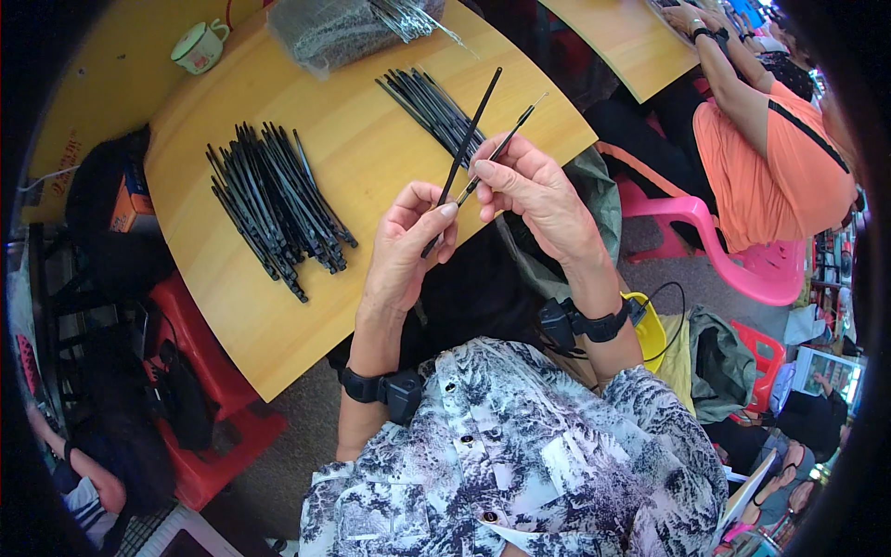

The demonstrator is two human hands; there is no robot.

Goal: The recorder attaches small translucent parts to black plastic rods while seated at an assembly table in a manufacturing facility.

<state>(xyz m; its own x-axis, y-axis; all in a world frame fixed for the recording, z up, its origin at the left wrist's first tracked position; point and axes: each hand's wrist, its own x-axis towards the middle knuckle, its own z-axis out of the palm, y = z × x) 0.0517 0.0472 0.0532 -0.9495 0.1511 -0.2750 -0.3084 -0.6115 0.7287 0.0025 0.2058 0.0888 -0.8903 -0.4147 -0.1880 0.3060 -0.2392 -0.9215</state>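
Note:
My left hand [406, 232] is closed on a slim black stick [477, 116] that slants up and away over the table's near edge. My right hand [538, 195] pinches a thin dark rod [510, 137] with a fine pale wire-like tip at its far end. The rod's near end meets my left fingertips and crosses close to the stick; whether the two are joined I cannot tell. Beyond my hands lies a small pile of similar black sticks [422, 104]. A larger pile of black sticks [274, 200] rests to the left, with thicker near ends.
The wooden table [186, 158] carries a clear plastic bag [343, 37] with thin metallic wires on it at the far side. A pale mug [198, 48] stands far left. Red stools [200, 390] are at left; a person in orange sits on a pink chair [756, 265] at right.

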